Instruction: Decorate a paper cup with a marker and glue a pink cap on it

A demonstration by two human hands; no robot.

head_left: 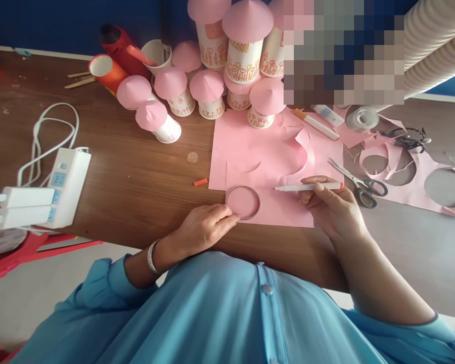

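A sheet of pink paper [276, 151] with round cut-outs lies on the brown table [136, 172]. A metal ring [243, 202] rests on its near left corner. My left hand [202, 227] lies beside the ring, fingertips curled against its near rim. My right hand [331, 205] is closed on a white pen [307, 187] with an orange end, held level, tip pointing left above the paper and apart from the ring.
Several paper cups with pink cone roofs [208, 96] stand at the back. Scissors [358, 182], tape roll [362, 119], glue tube [328, 115], another pen [315, 124] and pink scraps [420, 177] lie right. An orange pen cap [200, 182] and a power strip [62, 187] lie left.
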